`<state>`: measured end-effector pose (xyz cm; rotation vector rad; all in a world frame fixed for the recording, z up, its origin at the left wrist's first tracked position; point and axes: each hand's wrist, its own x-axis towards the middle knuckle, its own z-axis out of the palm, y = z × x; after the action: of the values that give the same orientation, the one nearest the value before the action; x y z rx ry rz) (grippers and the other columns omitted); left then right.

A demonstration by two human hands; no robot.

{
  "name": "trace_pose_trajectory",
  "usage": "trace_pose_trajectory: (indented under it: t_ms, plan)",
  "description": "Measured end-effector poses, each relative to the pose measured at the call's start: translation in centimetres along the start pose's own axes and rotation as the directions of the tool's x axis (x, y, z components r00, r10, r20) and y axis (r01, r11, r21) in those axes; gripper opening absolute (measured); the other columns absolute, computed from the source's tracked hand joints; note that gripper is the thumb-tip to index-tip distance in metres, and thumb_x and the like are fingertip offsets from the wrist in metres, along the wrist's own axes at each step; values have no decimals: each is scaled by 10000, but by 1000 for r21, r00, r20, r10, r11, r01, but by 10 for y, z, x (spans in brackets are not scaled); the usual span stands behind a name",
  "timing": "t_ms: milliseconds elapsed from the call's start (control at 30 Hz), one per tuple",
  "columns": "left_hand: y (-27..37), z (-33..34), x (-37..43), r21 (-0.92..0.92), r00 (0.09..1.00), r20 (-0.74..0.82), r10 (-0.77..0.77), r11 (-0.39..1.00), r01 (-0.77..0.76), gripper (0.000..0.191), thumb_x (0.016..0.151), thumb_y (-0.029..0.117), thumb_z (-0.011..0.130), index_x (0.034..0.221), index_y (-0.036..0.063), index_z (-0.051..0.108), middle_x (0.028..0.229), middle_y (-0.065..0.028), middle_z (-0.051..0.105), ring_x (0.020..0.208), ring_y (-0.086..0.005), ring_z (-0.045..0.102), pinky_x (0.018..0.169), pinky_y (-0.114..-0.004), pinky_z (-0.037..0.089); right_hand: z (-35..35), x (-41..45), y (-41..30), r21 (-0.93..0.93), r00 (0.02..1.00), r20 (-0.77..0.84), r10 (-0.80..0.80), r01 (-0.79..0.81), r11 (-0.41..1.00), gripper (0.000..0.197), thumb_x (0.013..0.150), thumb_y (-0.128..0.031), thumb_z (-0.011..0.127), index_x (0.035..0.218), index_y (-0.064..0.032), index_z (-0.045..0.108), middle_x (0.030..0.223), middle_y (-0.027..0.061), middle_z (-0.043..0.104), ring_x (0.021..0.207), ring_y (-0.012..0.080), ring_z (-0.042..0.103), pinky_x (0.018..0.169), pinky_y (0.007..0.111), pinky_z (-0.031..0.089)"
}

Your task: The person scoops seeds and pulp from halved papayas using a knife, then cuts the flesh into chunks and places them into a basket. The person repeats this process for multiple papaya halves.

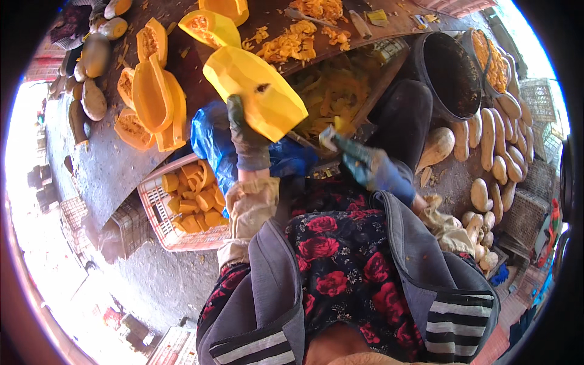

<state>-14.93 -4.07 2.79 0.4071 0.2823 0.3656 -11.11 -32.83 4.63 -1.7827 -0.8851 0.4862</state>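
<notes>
My gloved left hand (246, 132) grips a peeled half of a yellow squash (255, 86) with a dark spot on its surface. To the right of it, my gloved right hand (365, 159) is closed around a small tool, probably a peeler (328, 138), blurred, with a bit of yellow peel by its tip. Below and beyond the tool lies a bin of peelings (335, 96). Cut orange squash halves (155, 96) are stacked on the table at the left, and another yellow half (212, 28) lies behind the held one. Scooped orange pulp (292, 43) sits on the tabletop.
A pink-and-white plastic crate (194, 244) of squash pieces (196, 196) stands at lower left, beside a blue plastic bag (210, 132). On the right are a dark bucket (449, 75), a bucket of orange pulp (490, 59) and many whole squashes (488, 137) on the floor. A person (73, 23) is at upper left.
</notes>
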Motion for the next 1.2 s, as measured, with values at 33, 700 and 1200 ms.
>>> trace_pose_trajectory:
  t_ms: [33,700,1200]
  plan:
    - [7,3,-1,-24,997,60,51,998,-50,629,909,434,649,1372,43,482,1291,-145,593,1173,-307,577,1035,-469,455,-3,18,-10,-57,999,-41,9,-11,998,467,900,-3,607,1351,-119,585,1142,143,698,906,286,721,778,306,570]
    - [-2,-2,8,264,997,-44,71,963,-57,490,968,378,596,1303,27,526,1193,-103,620,1080,-233,607,954,-402,497,-5,92,-56,-344,952,-128,-278,221,913,436,935,-191,622,1365,-159,562,1002,162,694,707,289,678,637,378,547]
    - [60,-17,24,573,786,-223,577,730,-373,454,914,209,692,1264,-35,538,1140,-152,648,969,-258,673,819,-379,579,2,50,-12,-352,997,-67,33,-55,934,457,917,-191,614,1372,-183,564,983,192,692,865,372,679,724,427,552]
